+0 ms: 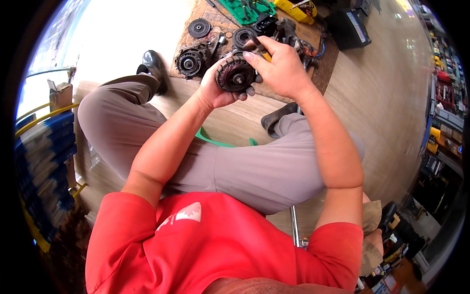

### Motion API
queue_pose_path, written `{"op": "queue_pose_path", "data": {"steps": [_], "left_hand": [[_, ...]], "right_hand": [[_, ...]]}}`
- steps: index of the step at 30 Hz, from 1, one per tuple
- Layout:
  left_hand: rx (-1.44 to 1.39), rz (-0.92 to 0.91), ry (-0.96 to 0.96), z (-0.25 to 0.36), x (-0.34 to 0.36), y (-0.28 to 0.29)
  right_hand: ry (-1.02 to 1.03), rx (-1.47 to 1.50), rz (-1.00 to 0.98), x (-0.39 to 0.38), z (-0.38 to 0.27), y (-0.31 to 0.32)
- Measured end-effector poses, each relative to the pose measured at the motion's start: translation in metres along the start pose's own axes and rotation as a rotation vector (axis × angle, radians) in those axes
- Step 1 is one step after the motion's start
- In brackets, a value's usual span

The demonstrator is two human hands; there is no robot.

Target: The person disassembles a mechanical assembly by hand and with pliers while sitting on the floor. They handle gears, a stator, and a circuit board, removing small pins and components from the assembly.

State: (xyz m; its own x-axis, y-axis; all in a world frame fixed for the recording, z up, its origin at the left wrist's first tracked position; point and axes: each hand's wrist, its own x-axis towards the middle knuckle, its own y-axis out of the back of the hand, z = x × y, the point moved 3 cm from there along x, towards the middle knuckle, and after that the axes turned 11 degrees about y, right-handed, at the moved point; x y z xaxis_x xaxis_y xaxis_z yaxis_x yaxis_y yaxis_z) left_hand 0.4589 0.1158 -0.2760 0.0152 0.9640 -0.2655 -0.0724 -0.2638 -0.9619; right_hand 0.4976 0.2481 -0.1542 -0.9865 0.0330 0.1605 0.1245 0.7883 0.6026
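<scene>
Workshop floor of pale wood [372, 73], brown cardboard mat [313, 36] ahead carrying dark round metal pulley parts [192, 61], green tool tray [242, 11]. Seated person, grey trousers, red shirt. Round dark rotor part with reddish windings and central shaft [234, 73] held above knees, shaft pointing toward face. Left hand [215, 90] cups it from below-left; right hand [279, 68] clasps top-right edge, fingers over rim. Both equally close.

Dark round rotor [234, 73], central shaft, held upright

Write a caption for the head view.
Both hands, left hand and right hand, hold a round motor part above a cardboard mat.
</scene>
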Motion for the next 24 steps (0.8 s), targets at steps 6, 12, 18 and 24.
{"op": "queue_pose_path", "data": {"steps": [6, 12, 18, 24], "left_hand": [[0.035, -0.003, 0.026, -0.002, -0.002, 0.000], [0.078, 0.042, 0.034, -0.003, -0.004, 0.002], [0.144, 0.235, -0.074, -0.001, -0.004, 0.004], [0.333, 0.344, -0.332, 0.009, -0.004, 0.007]], "right_hand": [[0.154, 0.014, -0.038, 0.001, 0.000, -0.008], [0.252, -0.090, -0.063, 0.005, -0.003, -0.015], [0.308, -0.230, -0.050, 0.009, 0.001, -0.018], [0.399, -0.302, -0.002, 0.008, 0.000, -0.020]]}}
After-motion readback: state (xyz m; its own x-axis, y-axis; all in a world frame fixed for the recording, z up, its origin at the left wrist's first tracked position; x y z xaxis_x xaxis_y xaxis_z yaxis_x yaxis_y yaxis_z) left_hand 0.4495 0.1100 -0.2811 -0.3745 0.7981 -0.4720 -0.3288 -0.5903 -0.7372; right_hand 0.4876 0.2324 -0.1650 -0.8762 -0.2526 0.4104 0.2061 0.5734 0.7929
